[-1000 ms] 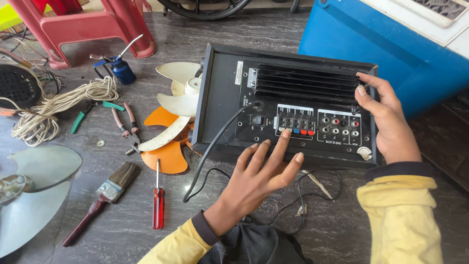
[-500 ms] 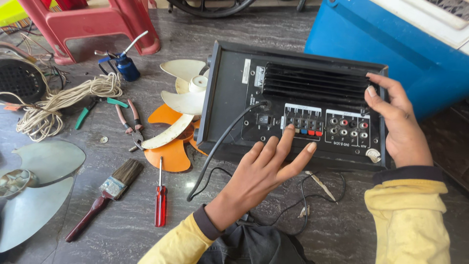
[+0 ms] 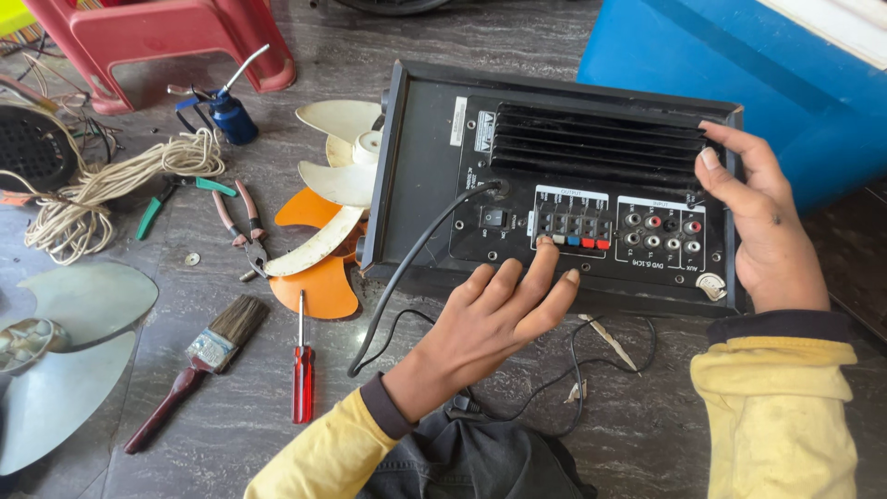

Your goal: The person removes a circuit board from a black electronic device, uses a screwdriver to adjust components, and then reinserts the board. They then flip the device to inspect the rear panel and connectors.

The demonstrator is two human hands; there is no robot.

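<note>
blk amp box (image 3: pixel 434 176), finned back, w/ jacks

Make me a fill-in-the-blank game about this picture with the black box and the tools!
1. The left hand presses its fingers on the back of the black ____.
2. The screwdriver on the floor has a ____ handle.
3. The brush lies to the ____ of the screwdriver.
4. The right hand grips the box's ____ edge.

Missing words: box; red; left; right
</note>
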